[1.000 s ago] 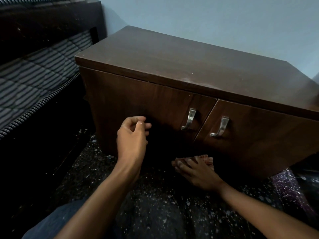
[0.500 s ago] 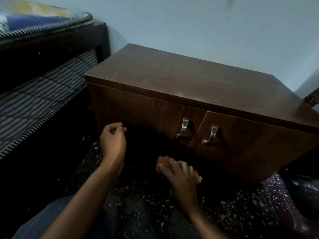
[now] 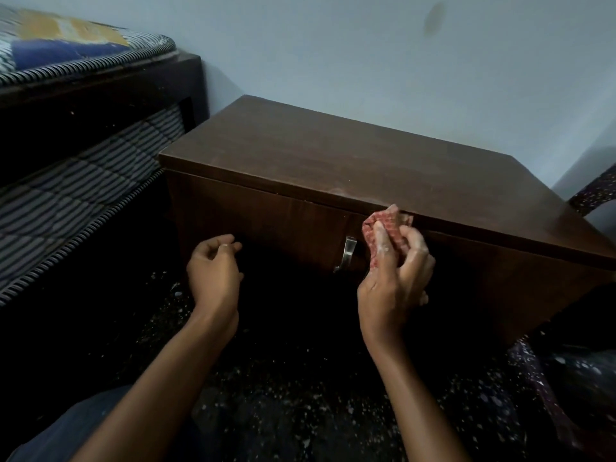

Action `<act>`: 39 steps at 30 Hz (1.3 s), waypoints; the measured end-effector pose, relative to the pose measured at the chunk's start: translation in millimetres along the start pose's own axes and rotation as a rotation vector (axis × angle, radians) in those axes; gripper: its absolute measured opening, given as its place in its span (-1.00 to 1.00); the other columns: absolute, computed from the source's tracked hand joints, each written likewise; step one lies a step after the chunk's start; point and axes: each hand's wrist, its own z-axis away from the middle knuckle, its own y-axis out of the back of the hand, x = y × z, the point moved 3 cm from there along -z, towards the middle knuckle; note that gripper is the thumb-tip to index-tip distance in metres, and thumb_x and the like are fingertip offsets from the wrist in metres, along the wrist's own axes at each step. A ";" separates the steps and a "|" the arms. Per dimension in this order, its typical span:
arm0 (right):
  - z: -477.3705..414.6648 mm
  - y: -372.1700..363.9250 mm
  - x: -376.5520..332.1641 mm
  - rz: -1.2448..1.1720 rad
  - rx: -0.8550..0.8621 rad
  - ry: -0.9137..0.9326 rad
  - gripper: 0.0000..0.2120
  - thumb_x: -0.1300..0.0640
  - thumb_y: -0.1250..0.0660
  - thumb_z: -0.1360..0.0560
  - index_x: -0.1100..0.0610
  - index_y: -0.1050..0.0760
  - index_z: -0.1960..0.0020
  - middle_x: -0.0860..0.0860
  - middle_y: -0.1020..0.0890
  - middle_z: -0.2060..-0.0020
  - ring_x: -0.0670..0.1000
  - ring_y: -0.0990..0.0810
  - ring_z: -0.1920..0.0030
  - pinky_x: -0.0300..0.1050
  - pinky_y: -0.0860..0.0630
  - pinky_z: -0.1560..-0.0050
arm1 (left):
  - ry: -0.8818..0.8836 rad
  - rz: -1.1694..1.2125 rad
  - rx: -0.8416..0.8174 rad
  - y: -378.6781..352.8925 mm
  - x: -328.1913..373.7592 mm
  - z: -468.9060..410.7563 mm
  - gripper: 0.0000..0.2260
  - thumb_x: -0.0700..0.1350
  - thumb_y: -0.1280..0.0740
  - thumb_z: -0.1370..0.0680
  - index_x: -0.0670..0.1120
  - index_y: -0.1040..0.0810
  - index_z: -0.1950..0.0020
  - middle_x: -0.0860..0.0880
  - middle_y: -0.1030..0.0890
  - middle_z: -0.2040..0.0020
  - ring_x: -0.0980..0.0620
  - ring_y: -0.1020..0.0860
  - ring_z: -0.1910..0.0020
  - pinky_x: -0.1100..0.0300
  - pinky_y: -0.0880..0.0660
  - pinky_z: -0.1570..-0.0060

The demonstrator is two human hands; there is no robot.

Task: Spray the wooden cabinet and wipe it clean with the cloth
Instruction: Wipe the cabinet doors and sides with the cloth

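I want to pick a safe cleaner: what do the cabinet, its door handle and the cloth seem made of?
Wooden cabinet: dark brown wood or wood-look laminate, smooth low sheen, faint grain; which one is unclear.
Door handle: likely brushed metal, silvery with a dull gleam.
Cloth: soft woven fabric, red-and-white check, crumpled in the right hand.

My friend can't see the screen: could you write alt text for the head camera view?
A person's right hand grips a red checked cloth at the top front edge of a dark wooden cabinet. The left hand, loosely curled, holds nothing.
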 end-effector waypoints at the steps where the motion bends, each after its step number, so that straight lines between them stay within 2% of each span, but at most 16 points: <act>1: 9.5 -4.6 3.8 0.027 -0.010 0.025 -0.58 0.42 -0.28 -0.47 0.09 -0.47 -0.26 0.20 -0.46 -0.20 0.20 -0.44 -0.11 0.14 -0.46 -0.01 | 0.002 -0.005 -0.005 0.4 0.3 0.5 -0.81 -0.22 -0.11 -0.60 -0.07 -0.48 -0.09 -0.03 -0.56 -0.09 0.14 -0.49 0.07 0.15 -0.44 0.04; 4: 44.4 -15.6 15.3 0.106 -0.071 0.104 -0.59 0.37 -0.23 -0.51 0.04 -0.39 -0.28 0.17 -0.38 -0.25 0.19 -0.41 -0.12 0.14 -0.40 -0.03 | 0.022 -0.014 -0.021 2.1 -1.8 1.1 -0.81 -0.20 -0.11 -0.60 -0.07 -0.49 -0.10 -0.02 -0.57 -0.09 0.05 -0.49 -0.10 0.11 -0.44 -0.06; 7: 73.1 -27.7 32.5 0.110 -0.158 0.152 -0.69 0.25 -0.06 -0.60 0.05 -0.35 -0.29 0.20 -0.33 -0.27 0.21 -0.38 -0.13 0.16 -0.45 -0.04 | 0.038 -0.013 -0.044 0.9 -3.3 3.4 -0.81 -0.18 -0.11 -0.60 -0.05 -0.50 -0.07 -0.02 -0.57 -0.09 0.02 -0.48 -0.16 0.09 -0.45 -0.09; 9: 92.8 -37.4 45.4 0.119 -0.233 0.164 -0.61 0.29 -0.08 -0.50 0.04 -0.33 -0.29 0.21 -0.30 -0.26 0.22 -0.35 -0.11 0.20 -0.49 -0.01 | 0.041 -0.011 -0.064 -0.2 -3.4 5.9 -0.82 -0.16 -0.12 -0.61 -0.01 -0.51 -0.01 0.00 -0.58 -0.06 0.02 -0.48 -0.16 0.09 -0.45 -0.09; 11: 120.0 -49.0 59.7 0.174 -0.361 0.253 -0.51 0.28 -0.15 -0.41 0.02 -0.32 -0.31 0.20 -0.29 -0.26 0.23 -0.35 -0.12 0.23 -0.50 -0.02 | 0.045 -0.011 -0.083 -1.0 -3.2 8.7 -0.80 -0.16 -0.12 -0.61 0.03 -0.51 0.06 0.03 -0.58 -0.03 0.03 -0.49 -0.16 0.11 -0.45 -0.06; 14: 154.6 -59.9 83.2 0.172 -0.578 0.452 -0.50 0.18 -0.17 -0.40 0.00 -0.31 -0.34 0.16 -0.30 -0.27 0.22 -0.36 -0.14 0.22 -0.52 -0.05 | 0.034 -0.001 -0.094 0.1 -3.6 11.3 -0.78 -0.19 -0.11 -0.61 0.03 -0.51 0.08 0.01 -0.59 -0.04 0.03 -0.50 -0.15 0.12 -0.45 -0.05; 18: 172.9 -67.7 101.5 0.148 -0.769 0.850 -0.62 0.12 -0.08 -0.55 0.10 -0.33 -0.35 0.12 -0.35 -0.28 0.19 -0.38 -0.15 0.16 -0.31 -0.07 | 0.019 -0.008 -0.097 4.0 -5.2 11.9 -0.79 -0.18 -0.12 -0.61 0.02 -0.52 0.06 0.01 -0.60 -0.05 0.04 -0.51 -0.14 0.12 -0.46 -0.05; 20: 176.9 -76.2 106.2 0.221 -0.883 1.049 -0.61 0.11 -0.12 -0.47 0.14 -0.42 -0.27 0.10 -0.38 -0.23 0.17 -0.39 -0.13 0.12 -0.28 -0.05 | 0.019 -0.004 -0.095 4.2 -6.1 12.3 -0.79 -0.18 -0.13 -0.61 0.01 -0.53 0.08 0.02 -0.61 -0.02 0.05 -0.51 -0.13 0.13 -0.47 -0.05; 22: 180.8 -80.1 114.4 0.356 -1.079 1.190 -0.60 0.10 -0.12 -0.41 0.13 -0.56 -0.15 0.08 -0.38 -0.18 0.13 -0.39 -0.11 0.07 -0.27 -0.02 | 0.017 -0.012 -0.100 2.7 -7.1 13.7 -0.79 -0.18 -0.13 -0.60 0.01 -0.53 0.08 0.03 -0.61 -0.01 0.06 -0.52 -0.11 0.13 -0.47 -0.04; 25: 179.3 -69.2 145.3 0.580 -1.283 1.320 -0.57 0.06 -0.08 -0.35 0.09 -0.67 0.00 0.04 -0.46 -0.17 0.10 -0.39 -0.09 0.04 -0.26 -0.02 | 0.029 -0.020 -0.117 -0.6 -9.6 15.3 -0.80 -0.19 -0.14 -0.60 0.00 -0.54 0.06 0.03 -0.61 -0.01 0.07 -0.52 -0.11 0.12 -0.48 -0.06; 28: 163.1 -42.6 187.6 0.744 -1.363 1.357 -0.62 0.04 -0.12 -0.31 0.06 -0.71 0.16 -0.04 -0.63 -0.10 0.10 -0.41 -0.07 0.04 -0.31 -0.03 | 0.036 -0.029 -0.129 -4.0 -12.7 16.5 -0.79 -0.18 -0.14 -0.60 0.01 -0.54 0.08 0.04 -0.61 0.00 0.07 -0.52 -0.11 0.13 -0.48 -0.04; 30: 147.8 -21.0 216.3 0.824 -1.385 1.395 -0.77 -0.03 -0.37 -0.26 0.02 -0.71 0.18 -0.07 -0.63 -0.13 0.10 -0.50 -0.07 0.06 -0.45 -0.02 | 0.048 -0.037 -0.151 -7.4 -14.6 17.9 -0.79 -0.16 -0.14 -0.60 0.02 -0.54 0.09 0.05 -0.61 0.02 0.06 -0.52 -0.11 0.14 -0.48 -0.02; 32: 132.8 -1.3 242.6 0.832 -1.433 1.331 -0.73 -0.03 -0.51 -0.14 0.03 -0.70 0.20 -0.08 -0.63 -0.11 0.09 -0.51 -0.05 0.06 -0.48 0.03 | 0.061 -0.048 -0.176 -11.3 -16.5 20.6 -0.79 -0.16 -0.14 -0.61 0.02 -0.54 0.09 0.05 -0.61 0.03 0.06 -0.52 -0.11 0.14 -0.48 -0.01; 34: 119.9 16.6 256.6 0.807 -1.446 1.261 -0.78 -0.02 -0.57 -0.04 0.02 -0.68 0.36 -0.06 -0.67 -0.04 0.11 -0.55 0.00 0.05 -0.50 0.06 | 0.064 -0.057 -0.192 -14.1 -17.7 23.0 -0.79 -0.16 -0.13 -0.61 0.01 -0.54 0.08 0.05 -0.61 0.03 0.06 -0.53 -0.11 0.14 -0.48 -0.02; 37: 110.7 30.5 260.6 0.823 -1.526 1.284 -0.73 -0.03 -0.62 -0.04 0.07 -0.67 0.36 0.01 -0.67 -0.08 0.14 -0.62 -0.04 0.03 -0.58 0.02 | 0.077 -0.058 -0.213 -18.3 -19.9 25.1 -0.80 -0.16 -0.14 -0.61 0.01 -0.54 0.07 0.05 -0.61 0.03 0.05 -0.53 -0.10 0.16 -0.48 0.01; 39: 109.1 33.2 254.5 0.776 -1.535 1.151 -0.68 -0.01 -0.66 0.10 0.10 -0.63 0.47 0.03 -0.69 0.04 0.15 -0.63 0.05 0.06 -0.58 0.10 | 0.091 -0.060 -0.222 -21.2 -21.5 25.9 -0.81 -0.15 -0.15 -0.61 0.01 -0.54 0.06 0.05 -0.61 0.02 0.07 -0.53 -0.08 0.19 -0.48 0.05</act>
